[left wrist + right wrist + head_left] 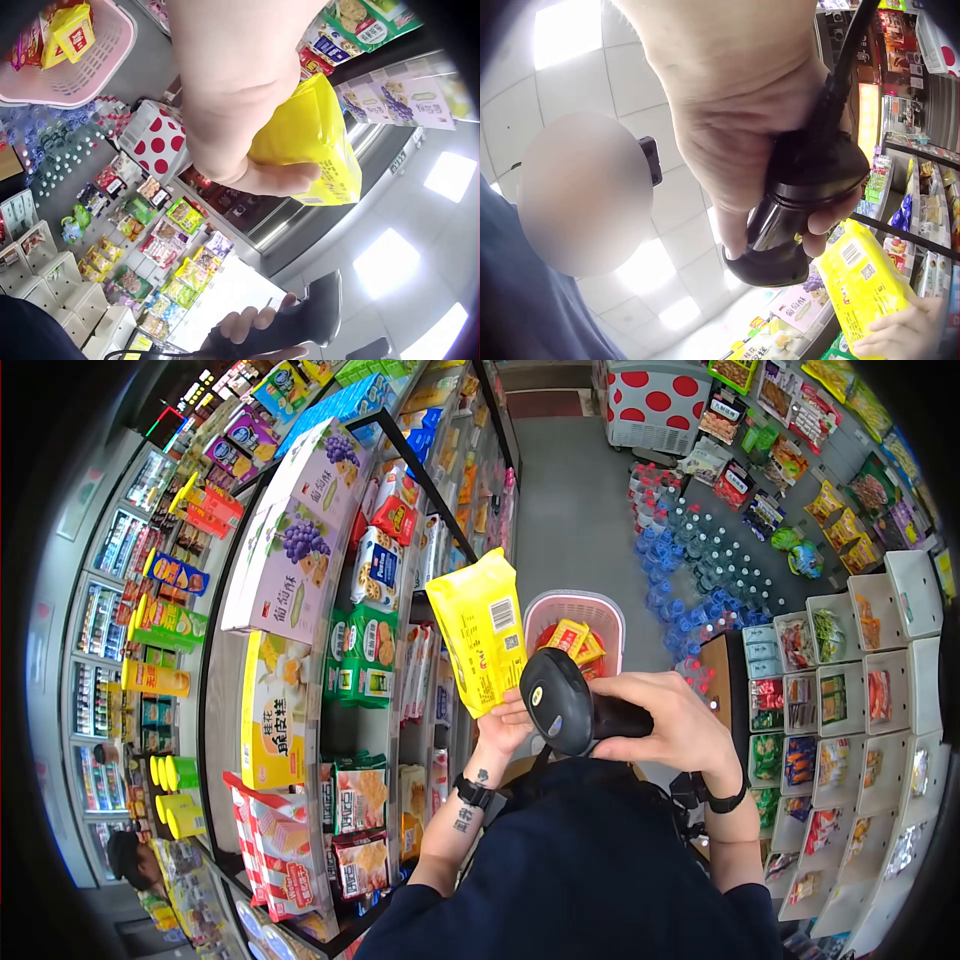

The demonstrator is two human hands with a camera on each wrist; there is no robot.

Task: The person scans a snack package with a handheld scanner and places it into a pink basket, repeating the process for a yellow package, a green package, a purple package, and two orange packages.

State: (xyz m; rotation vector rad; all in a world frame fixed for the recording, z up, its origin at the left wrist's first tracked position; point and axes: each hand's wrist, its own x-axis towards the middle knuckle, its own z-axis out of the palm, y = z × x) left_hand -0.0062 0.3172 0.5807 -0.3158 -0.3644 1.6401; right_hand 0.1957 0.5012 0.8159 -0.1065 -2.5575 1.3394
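Gripping a black scanner (558, 705), the right hand (655, 722) curls fully round it, apparently for aiming; the left hand (507, 724) pinches a yellow packet (470, 630) near its lower end, likely leaving the barcode (502, 614) uncovered; beyond, lower down, a pink basket (616, 622) holds other yellow packs (568, 637).

From my head camera, my right fingers (637, 690) partly cover the barcode scanner (557, 703), and together they hide the near end of the pink basket (619, 630). The left wrist view cuts that basket off at the picture's top and left edges. The yellow packet (472, 635) carries print too small for me to read. The scanner's cable (853, 49) is cropped by the right wrist view's top edge.
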